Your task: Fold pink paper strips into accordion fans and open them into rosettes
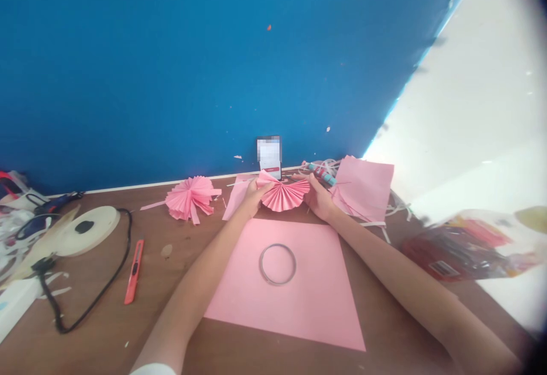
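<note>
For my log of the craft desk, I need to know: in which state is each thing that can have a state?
fan: pleated, half spread, gripped at both ends by left hand and right hand.
rosette: pleated, fully spread, lying on table.
sheet: flat, unfolded.
ring: lying flat on sheet.
phone: upright against wall, screen lit.
cutter: lying flat; blade too small to tell.

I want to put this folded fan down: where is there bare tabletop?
Bare wood: between the orange knife and the left forearm, and the near edge under the black cord. The pink sheet is free around the metal ring. Crowded: the left end by the tape roll, the back right with paper stack and plastic bag, and around the folded fan.
</note>
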A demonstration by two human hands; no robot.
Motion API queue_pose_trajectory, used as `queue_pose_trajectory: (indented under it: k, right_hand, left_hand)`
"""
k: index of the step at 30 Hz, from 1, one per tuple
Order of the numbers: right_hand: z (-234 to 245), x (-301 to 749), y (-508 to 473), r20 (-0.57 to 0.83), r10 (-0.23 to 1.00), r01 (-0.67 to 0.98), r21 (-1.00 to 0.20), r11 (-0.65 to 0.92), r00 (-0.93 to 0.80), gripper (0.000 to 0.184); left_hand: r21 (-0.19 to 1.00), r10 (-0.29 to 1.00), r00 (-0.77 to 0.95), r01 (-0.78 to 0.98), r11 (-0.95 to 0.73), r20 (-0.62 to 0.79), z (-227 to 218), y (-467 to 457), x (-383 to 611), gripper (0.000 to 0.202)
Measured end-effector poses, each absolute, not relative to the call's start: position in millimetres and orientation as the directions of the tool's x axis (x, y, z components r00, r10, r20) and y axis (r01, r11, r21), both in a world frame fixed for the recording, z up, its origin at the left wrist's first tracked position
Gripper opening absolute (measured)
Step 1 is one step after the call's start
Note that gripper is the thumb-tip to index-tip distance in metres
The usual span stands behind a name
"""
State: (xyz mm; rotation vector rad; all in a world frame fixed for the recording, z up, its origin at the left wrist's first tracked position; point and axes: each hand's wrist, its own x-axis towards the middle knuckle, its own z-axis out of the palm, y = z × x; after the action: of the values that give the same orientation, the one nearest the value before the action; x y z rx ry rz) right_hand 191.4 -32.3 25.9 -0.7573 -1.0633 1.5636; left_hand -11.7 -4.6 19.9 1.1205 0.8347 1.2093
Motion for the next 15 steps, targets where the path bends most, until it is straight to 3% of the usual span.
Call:
queue_pose_trajectory:
  k: [3, 7, 11, 15]
  right_hand:
    - [22, 193, -32, 0.093, 0.971, -0.388, -0.921, 0.0, -0.221, 0.039]
    - [15, 192, -28, 0.122, 0.973, -0.343, -0.938, 0.049, -0.194, 0.049]
    - [15, 187, -29, 0.193, 0.976, -0.177, -0.969, 0.173, -0.104, 0.063]
    - [20, 185, -32, 0.228, 0.974, -0.045, -0.973, 0.227, -0.012, 0.066]
  left_hand:
    - [0.953, 0.984, 0.169, -0.304, 0.005, 0.049, 18, -3, -12, 0.054]
    - [0.956, 0.991, 0.131, -0.293, 0.019, 0.021, 16, -2, -12, 0.056]
    - [0.977, 0.992, 0.119, -0.211, -0.026, 0.052, 15, -2, -11, 0.058]
    - [0.98, 0.979, 0.182, -0.189, -0.059, 0.094, 18, -4, -10, 0.053]
